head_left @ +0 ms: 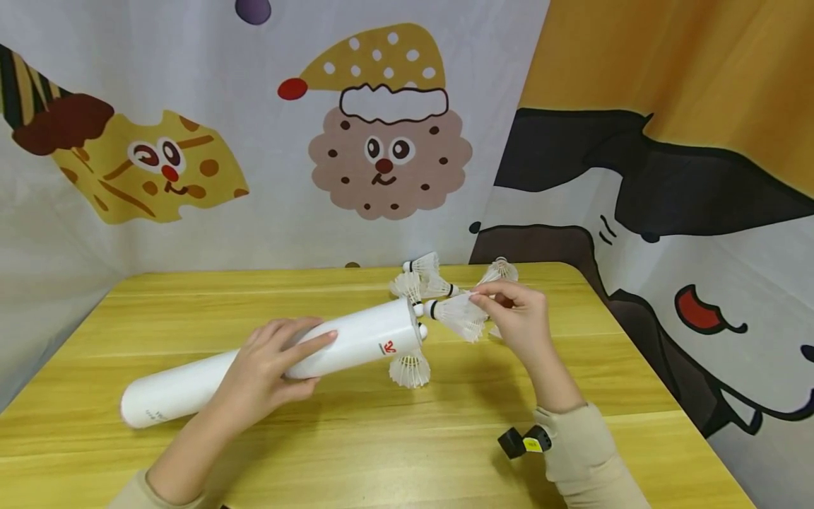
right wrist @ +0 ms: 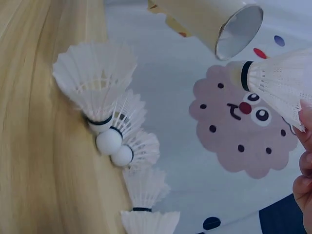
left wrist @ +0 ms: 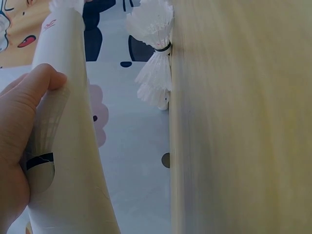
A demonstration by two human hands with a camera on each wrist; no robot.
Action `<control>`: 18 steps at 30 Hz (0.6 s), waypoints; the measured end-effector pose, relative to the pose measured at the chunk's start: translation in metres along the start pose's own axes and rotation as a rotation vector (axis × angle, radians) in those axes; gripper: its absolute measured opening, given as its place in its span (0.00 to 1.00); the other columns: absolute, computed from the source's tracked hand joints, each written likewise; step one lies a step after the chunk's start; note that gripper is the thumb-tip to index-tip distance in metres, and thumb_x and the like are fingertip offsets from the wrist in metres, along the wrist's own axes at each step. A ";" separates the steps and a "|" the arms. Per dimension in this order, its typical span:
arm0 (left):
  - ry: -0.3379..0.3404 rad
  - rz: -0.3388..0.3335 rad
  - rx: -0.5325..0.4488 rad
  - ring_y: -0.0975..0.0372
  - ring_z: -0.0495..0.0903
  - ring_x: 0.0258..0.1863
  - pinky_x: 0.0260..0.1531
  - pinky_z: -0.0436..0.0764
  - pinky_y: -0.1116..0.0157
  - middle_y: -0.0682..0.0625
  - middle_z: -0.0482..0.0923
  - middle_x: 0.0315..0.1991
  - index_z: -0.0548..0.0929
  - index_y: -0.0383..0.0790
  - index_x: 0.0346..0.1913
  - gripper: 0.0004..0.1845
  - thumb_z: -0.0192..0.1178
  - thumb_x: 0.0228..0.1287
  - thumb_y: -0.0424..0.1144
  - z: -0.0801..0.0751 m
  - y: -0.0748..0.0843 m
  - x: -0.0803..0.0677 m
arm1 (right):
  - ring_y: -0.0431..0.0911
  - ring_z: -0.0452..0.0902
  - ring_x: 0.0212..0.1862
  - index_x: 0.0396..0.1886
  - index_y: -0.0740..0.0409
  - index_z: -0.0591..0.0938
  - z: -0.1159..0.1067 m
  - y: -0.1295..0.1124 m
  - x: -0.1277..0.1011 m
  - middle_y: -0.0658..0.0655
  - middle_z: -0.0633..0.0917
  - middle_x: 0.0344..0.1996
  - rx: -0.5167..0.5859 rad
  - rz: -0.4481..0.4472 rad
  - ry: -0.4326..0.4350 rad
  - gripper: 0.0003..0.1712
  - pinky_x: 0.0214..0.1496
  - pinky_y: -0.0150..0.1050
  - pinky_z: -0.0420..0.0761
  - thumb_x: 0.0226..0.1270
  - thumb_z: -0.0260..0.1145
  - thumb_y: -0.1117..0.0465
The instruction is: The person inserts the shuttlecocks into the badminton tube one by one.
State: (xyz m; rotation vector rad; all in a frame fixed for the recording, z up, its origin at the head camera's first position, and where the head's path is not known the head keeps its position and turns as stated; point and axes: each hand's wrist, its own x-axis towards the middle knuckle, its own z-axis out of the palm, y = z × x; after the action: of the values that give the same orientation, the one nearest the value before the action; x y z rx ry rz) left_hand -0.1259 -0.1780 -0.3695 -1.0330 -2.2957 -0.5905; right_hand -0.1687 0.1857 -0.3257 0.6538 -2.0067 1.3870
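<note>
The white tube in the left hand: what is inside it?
Through the tube wall, the left wrist view shows one shuttlecock near the left hand. The open mouth looks empty; deeper inside is hidden.

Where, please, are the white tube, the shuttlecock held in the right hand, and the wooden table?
white tube point(head_left: 362, 338): head view, on its side near the open end.
held shuttlecock point(head_left: 459, 314): head view, on its feather skirt.
wooden table point(head_left: 394, 438): head view, on bare top.
</note>
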 end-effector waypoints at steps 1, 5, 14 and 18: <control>-0.003 -0.001 -0.002 0.51 0.73 0.51 0.48 0.69 0.50 0.47 0.72 0.60 0.76 0.54 0.64 0.33 0.65 0.51 0.46 0.000 0.000 0.000 | 0.40 0.59 0.17 0.27 0.71 0.85 0.000 0.004 -0.001 0.55 0.80 0.18 0.012 0.005 0.001 0.07 0.19 0.31 0.59 0.48 0.70 0.81; -0.009 0.000 -0.012 0.51 0.72 0.51 0.48 0.68 0.50 0.47 0.72 0.60 0.76 0.54 0.64 0.33 0.66 0.51 0.45 -0.001 0.001 0.001 | 0.41 0.60 0.18 0.27 0.69 0.86 0.002 0.011 -0.003 0.54 0.78 0.16 0.063 0.014 0.003 0.07 0.19 0.31 0.60 0.49 0.70 0.80; -0.016 0.016 -0.021 0.51 0.72 0.53 0.49 0.68 0.50 0.47 0.72 0.61 0.75 0.54 0.65 0.33 0.66 0.51 0.45 -0.001 0.004 0.002 | 0.41 0.57 0.15 0.28 0.67 0.86 0.016 0.007 -0.007 0.53 0.78 0.15 0.162 0.014 -0.031 0.07 0.16 0.35 0.58 0.50 0.69 0.79; -0.017 0.017 -0.019 0.51 0.72 0.53 0.49 0.68 0.50 0.46 0.72 0.61 0.75 0.54 0.65 0.33 0.66 0.51 0.45 -0.001 0.006 0.002 | 0.40 0.57 0.15 0.27 0.68 0.86 0.023 0.006 -0.010 0.53 0.80 0.17 0.172 0.014 -0.026 0.08 0.16 0.35 0.58 0.49 0.69 0.81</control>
State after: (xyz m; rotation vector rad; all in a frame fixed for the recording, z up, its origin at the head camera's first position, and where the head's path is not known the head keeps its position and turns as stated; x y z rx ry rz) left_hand -0.1224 -0.1740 -0.3666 -1.0692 -2.2974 -0.6001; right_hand -0.1706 0.1667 -0.3426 0.7376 -1.9295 1.5801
